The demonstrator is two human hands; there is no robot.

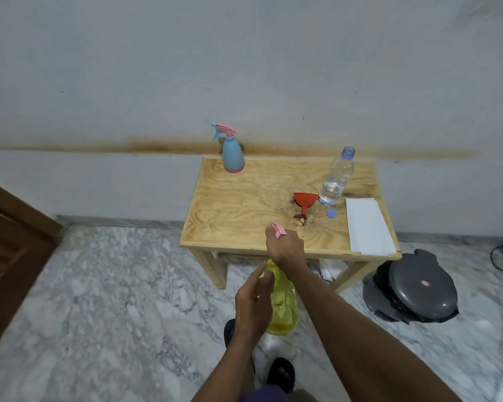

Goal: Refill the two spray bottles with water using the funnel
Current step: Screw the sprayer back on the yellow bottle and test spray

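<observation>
I hold a yellow spray bottle (283,303) in front of the table's near edge. My left hand (251,306) grips its body. My right hand (285,246) is closed over its pink spray head (278,230), of which only the tip shows. A blue spray bottle (233,156) with a pink head stands at the table's back left. A red funnel (305,201) lies on the table beside an uncapped clear water bottle (336,181), which is partly filled. Its blue cap (331,213) lies next to the funnel.
The small wooden table (244,204) stands against a white wall. A white sheet of paper (368,226) lies along its right side. A grey pan-like appliance (415,288) sits on the marble floor to the right. A brown door (9,245) is at left.
</observation>
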